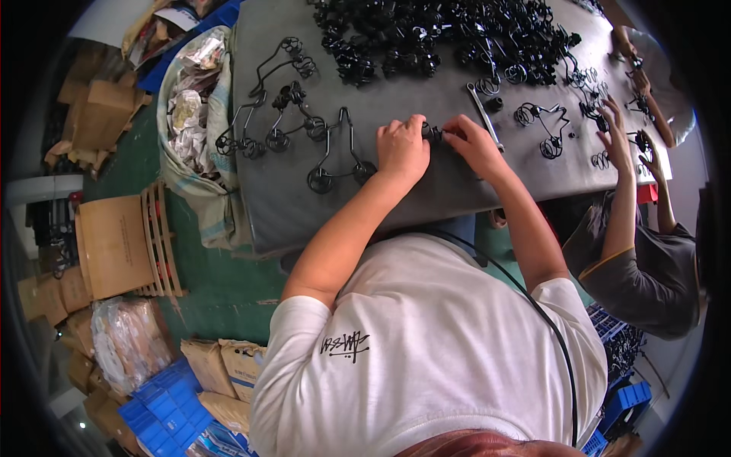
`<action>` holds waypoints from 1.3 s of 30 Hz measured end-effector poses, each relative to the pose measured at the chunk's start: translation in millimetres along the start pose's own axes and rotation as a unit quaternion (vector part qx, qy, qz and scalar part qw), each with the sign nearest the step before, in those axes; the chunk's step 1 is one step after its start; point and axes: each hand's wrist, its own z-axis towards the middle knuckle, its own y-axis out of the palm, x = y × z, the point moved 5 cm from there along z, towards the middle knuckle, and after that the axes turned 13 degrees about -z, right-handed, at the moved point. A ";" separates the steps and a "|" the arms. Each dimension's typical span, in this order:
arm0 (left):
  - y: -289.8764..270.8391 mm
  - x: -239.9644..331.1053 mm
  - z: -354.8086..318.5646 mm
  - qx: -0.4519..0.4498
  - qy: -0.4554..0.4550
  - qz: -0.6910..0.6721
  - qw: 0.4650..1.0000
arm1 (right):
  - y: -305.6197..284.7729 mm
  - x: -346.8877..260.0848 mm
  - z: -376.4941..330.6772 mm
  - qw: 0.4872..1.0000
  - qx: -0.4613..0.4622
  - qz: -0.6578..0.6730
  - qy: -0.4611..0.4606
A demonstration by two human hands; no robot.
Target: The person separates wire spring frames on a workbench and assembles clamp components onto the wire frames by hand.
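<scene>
Between my two hands is a small black coiled wire part (432, 134), held just above the grey tabletop (426, 217). My left hand (403, 149) is closed on its left side, with the fingers bent around it. The right hand (470, 142) pinches its other end between thumb and fingertips. Much of the part is hidden by my fingers. Left of my hands lies a bent black wire frame with coil springs (344, 145). Just beyond my right hand rests a long metal wrench (483, 113), beside a small black cylindrical piece (495, 104).
A heap of black wire-and-spring parts (426, 38) covers the far table. More wire frames (293, 114) lie left; another frame (544, 126) and a loose spring (600, 159) lie right. Co-workers' hands (615, 133) work at the right. A woven sack (194, 129) stands against the left edge.
</scene>
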 end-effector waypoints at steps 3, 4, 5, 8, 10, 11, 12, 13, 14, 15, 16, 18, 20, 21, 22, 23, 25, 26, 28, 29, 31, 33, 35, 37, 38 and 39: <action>0.1 1.7 2.3 0.001 0.006 0.002 1.000 | -7.5 -7.1 -1.7 0.975 0.122 -0.021 -0.183; 1.2 2.0 2.3 -0.006 0.005 0.005 1.000 | -11.0 -15.0 -5.7 0.980 0.135 -0.022 -0.146; 1.5 1.1 1.7 -0.005 0.004 0.005 1.000 | -13.2 -18.2 -7.6 0.983 0.147 -0.024 -0.108; 0.9 2.2 0.5 0.012 0.020 0.010 1.000 | -1.4 -11.7 0.7 0.999 0.015 0.009 -0.032; 1.0 2.7 0.8 0.011 0.016 0.013 1.000 | -6.1 -3.0 3.6 0.996 0.041 -0.005 -0.080; 0.7 3.2 1.5 0.012 0.016 0.013 1.000 | -9.3 -2.2 3.6 0.989 0.065 -0.020 -0.128; 0.9 4.2 2.3 0.009 0.018 0.014 1.000 | -10.2 3.2 3.3 0.989 0.065 -0.020 -0.128; 1.0 4.8 2.1 0.007 0.020 0.015 1.000 | -14.9 1.7 -0.2 0.986 0.086 -0.097 -0.108; 1.0 4.6 2.0 0.007 0.019 0.015 1.000 | -19.6 0.2 -2.6 0.975 0.106 -0.173 -0.087; 1.2 4.5 2.1 0.006 0.021 0.033 0.999 | -19.2 -5.5 -2.5 0.971 0.103 -0.189 -0.100; 2.8 5.3 3.2 0.003 0.027 0.048 0.999 | -19.2 -9.6 -3.7 0.971 0.105 -0.189 -0.097; 4.5 5.6 4.2 0.009 0.030 0.048 0.998 | -15.8 -28.3 -9.8 0.967 0.107 -0.141 -0.182; 5.5 5.7 2.5 0.015 0.032 0.050 0.998 | -13.7 -37.4 -13.1 0.956 0.111 -0.157 -0.222; 6.4 4.9 2.1 0.012 0.031 0.052 0.998 | -11.1 -32.5 -8.2 0.961 0.084 -0.169 -0.201; 5.1 3.3 3.2 0.012 0.029 0.056 0.998 | -8.4 -29.5 -1.8 0.964 0.057 -0.181 -0.184; 4.7 3.3 4.0 0.015 0.029 0.056 0.998 | -11.0 -23.2 0.7 0.974 0.039 -0.145 -0.167; 6.3 5.3 3.7 -0.004 0.031 0.063 0.998 | -22.4 -15.9 -1.2 0.977 0.041 -0.146 -0.149; 3.4 4.6 2.0 -0.001 0.029 0.063 0.998 | -25.6 -14.5 -1.1 0.980 0.044 -0.145 -0.129; -1.9 5.5 0.1 -0.018 0.000 0.043 0.999 | -24.4 -12.3 -1.8 0.981 0.048 -0.165 -0.087; -6.9 9.6 -1.8 -0.017 0.002 0.041 0.999 | -25.2 -18.2 -4.9 0.960 0.122 -0.203 -0.150; -30.1 24.0 -12.8 0.054 0.068 -0.004 0.996 | -22.2 -32.4 -14.0 0.927 0.194 -0.239 -0.214; -53.8 23.9 -25.2 0.093 0.078 0.006 0.993 | -7.1 -46.0 -19.0 0.925 0.158 -0.261 -0.228; -82.6 15.2 -34.9 0.162 0.082 0.025 0.983 | 5.4 -42.4 -14.0 0.937 0.154 -0.241 -0.201; -105.5 -1.5 -47.9 0.214 0.072 0.042 0.973 | 11.4 -37.9 -10.0 0.955 0.132 -0.204 -0.168; -111.8 -9.8 -54.7 0.217 0.071 0.044 0.973 | 12.7 -41.8 -8.5 0.955 0.131 -0.204 -0.172; -116.3 -20.3 -60.7 0.213 0.040 0.043 0.975 | 12.5 -43.4 -6.4 0.961 0.120 -0.202 -0.144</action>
